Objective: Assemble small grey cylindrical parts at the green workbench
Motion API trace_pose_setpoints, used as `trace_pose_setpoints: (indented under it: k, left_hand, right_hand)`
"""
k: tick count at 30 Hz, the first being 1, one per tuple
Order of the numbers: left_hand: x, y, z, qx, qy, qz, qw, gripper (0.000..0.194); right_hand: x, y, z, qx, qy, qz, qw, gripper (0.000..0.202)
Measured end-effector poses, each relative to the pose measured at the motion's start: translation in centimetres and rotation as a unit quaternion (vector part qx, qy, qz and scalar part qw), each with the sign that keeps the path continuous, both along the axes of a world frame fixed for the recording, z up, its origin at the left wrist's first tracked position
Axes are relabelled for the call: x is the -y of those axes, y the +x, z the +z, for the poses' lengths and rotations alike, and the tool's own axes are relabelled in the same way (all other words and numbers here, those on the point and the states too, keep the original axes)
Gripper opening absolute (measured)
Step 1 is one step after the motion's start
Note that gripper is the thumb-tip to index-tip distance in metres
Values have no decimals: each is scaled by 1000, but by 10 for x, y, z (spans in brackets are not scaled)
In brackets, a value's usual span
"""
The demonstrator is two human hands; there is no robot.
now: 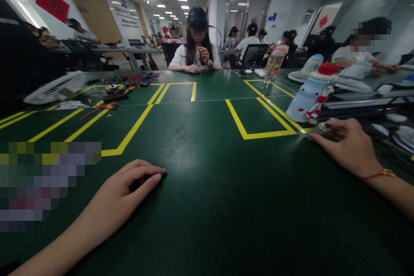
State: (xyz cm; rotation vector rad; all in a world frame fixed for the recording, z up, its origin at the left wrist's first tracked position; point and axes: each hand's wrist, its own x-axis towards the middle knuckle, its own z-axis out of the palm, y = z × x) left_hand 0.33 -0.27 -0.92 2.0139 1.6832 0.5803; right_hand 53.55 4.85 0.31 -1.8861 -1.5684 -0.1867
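My left hand (136, 183) rests on the green table (200, 189) at the left of centre, thumb and fingers apart with nothing between them. At the right, my right hand (349, 144) has its thumb and fingers around a small clear object (322, 129), whose details are blurred and partly covered by the fingers. That object is low over the table, beside the corner of a yellow tape outline (268, 135). Just behind it stands a light blue bottle (302, 99) with a red top.
A pink-lidded bottle (275, 64) stands at the back right. White fans (56, 88) sit at both sides. Bundled coloured wires (139, 78) and loose parts lie at the back left. A person (196, 47) sits across the table; others are seated beyond.
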Motion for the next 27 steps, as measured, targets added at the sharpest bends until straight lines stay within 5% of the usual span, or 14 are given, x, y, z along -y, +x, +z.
trace_pose_setpoints:
  k: [3, 7, 10, 16, 20, 23, 27]
  left_hand:
    - [-1, 2, 1, -4, 5, -2, 1000, 37]
    - [0, 2, 3, 0, 8, 1, 1000, 37]
    - [0, -2, 1, 5, 6, -2, 1000, 35]
    - [0, 12, 6, 8, 23, -7, 1000, 34]
    - [5, 62, 26, 43, 63, -80, 994, 28]
    - [5, 103, 43, 89, 80, -133, 984, 23]
    - [0, 122, 54, 139, 82, -125, 979, 16]
  right_hand:
    - [15, -57, 2, -55, 31, 176, 982, 48]
    - [39, -155, 5, -133, -47, 435, 889, 36]
    - [46, -198, 2, -123, -68, 527, 838, 32]
    - [45, -201, -11, -131, -79, 529, 835, 46]
    - [47, -201, -18, -223, -136, 497, 828, 65]
    - [46, -203, -21, -255, -145, 489, 821, 55]
    - [45, -204, -20, -250, -141, 479, 830, 52]
